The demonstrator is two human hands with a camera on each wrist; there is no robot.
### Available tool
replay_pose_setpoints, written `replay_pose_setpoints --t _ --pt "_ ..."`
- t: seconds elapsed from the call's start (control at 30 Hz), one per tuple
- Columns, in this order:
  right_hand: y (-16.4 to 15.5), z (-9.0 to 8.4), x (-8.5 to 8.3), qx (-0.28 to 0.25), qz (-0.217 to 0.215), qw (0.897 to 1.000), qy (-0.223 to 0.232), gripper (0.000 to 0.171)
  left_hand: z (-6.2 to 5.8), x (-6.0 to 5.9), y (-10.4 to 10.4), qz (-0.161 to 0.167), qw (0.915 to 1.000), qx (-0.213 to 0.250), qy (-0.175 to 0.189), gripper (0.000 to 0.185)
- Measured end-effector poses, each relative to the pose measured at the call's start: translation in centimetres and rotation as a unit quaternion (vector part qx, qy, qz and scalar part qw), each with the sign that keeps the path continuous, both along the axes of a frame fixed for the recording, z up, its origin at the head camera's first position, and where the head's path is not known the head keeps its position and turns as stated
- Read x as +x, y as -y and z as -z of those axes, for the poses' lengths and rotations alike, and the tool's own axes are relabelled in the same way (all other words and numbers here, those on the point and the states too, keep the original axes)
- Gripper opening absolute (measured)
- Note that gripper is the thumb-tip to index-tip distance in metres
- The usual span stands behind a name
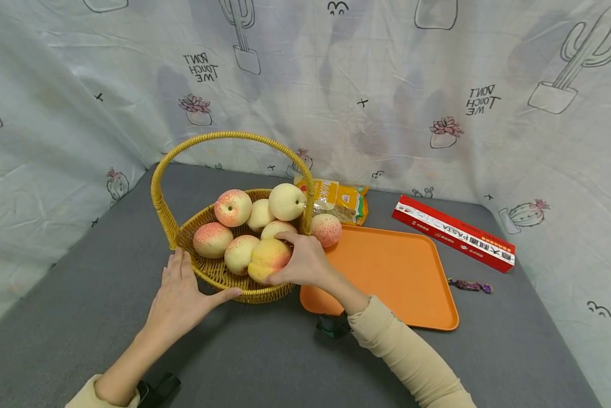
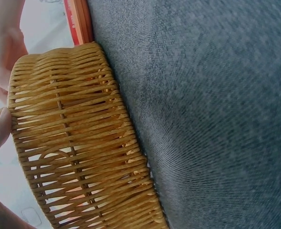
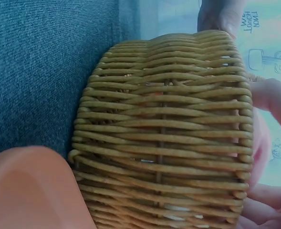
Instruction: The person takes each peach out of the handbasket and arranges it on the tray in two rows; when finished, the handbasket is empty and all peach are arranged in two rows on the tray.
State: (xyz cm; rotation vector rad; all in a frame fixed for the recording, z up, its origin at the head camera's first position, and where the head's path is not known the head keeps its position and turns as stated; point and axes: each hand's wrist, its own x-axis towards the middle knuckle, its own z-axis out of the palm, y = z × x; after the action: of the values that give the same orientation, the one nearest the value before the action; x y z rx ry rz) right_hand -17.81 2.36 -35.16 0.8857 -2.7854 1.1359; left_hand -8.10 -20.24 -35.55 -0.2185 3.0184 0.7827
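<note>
Right hand [image 1: 305, 262] grips a round yellow-pink peach [image 1: 268, 259]; left hand [image 1: 179, 294], fingers straight, steadies the woven yellow wicker basket [image 1: 219, 272]. Peach likely soft, bruisable: cup it whole.

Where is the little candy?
In the head view, the candy lies on the grey table at the right, just beside the orange tray and in front of the red pasta box.

The head view looks down across the table, while both wrist views sit close against the basket [image 1: 219, 272] wall.
</note>
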Motion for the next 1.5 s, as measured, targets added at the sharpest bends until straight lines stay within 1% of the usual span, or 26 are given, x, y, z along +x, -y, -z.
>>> replay_pose_setpoints --t 0.1,0.23,0.4,0.53,0.63,0.77,0.87,1.03,1.17,1.3,1.5 --pt "-0.4 -0.1 0.0 -0.068 -0.005 0.998 0.003 0.072 0.0 0.0 0.0 0.001 1.0000 0.001 -0.003 0.135" --pt "-0.9 -0.5 -0.1 -0.158 -0.020 0.987 0.025 0.074 0.0 0.0 0.0 0.000 1.0000 0.001 -0.007 0.136" --pt "-1.7 -0.9 -0.2 -0.227 -0.051 0.972 0.044 0.074 0.0 0.0 0.0 0.000 1.0000 0.003 -0.006 0.137" --pt "-2.4 -1.3 -0.1 -0.270 -0.075 0.959 0.042 0.073 0.0 0.1 0.0 0.001 1.0000 0.004 -0.003 0.137" --pt "-2.9 -1.8 0.1 -0.283 -0.070 0.956 0.032 0.073 0.0 0.1 0.0 0.002 1.0000 0.002 -0.001 0.137" --pt "-3.8 -2.5 0.4 -0.289 -0.045 0.956 0.019 0.074 0.0 0.1 -0.1 0.001 1.0000 -0.001 0.000 0.137" --pt "-4.6 -3.0 0.4 -0.297 -0.036 0.954 0.005 0.074 0.0 0.1 0.0 0.001 1.0000 -0.001 -0.001 0.137" --pt "-6.2 -3.6 0.2 -0.281 -0.007 0.959 -0.034 0.074 0.0 0.0 0.0 0.003 1.0000 0.004 -0.001 0.137" --pt "-7.5 -3.8 -0.1 -0.266 0.024 0.963 -0.050 0.072 0.0 0.0 0.1 0.003 1.0000 0.004 0.001 0.137" --pt "-8.8 -3.7 -0.5 -0.266 0.056 0.961 -0.048 0.072 -0.1 0.0 0.1 0.004 1.0000 0.002 0.006 0.136" --pt "-10.7 -2.9 -1.2 -0.269 0.098 0.958 -0.025 0.071 0.0 -0.1 0.1 0.005 0.9999 0.002 0.012 0.136"
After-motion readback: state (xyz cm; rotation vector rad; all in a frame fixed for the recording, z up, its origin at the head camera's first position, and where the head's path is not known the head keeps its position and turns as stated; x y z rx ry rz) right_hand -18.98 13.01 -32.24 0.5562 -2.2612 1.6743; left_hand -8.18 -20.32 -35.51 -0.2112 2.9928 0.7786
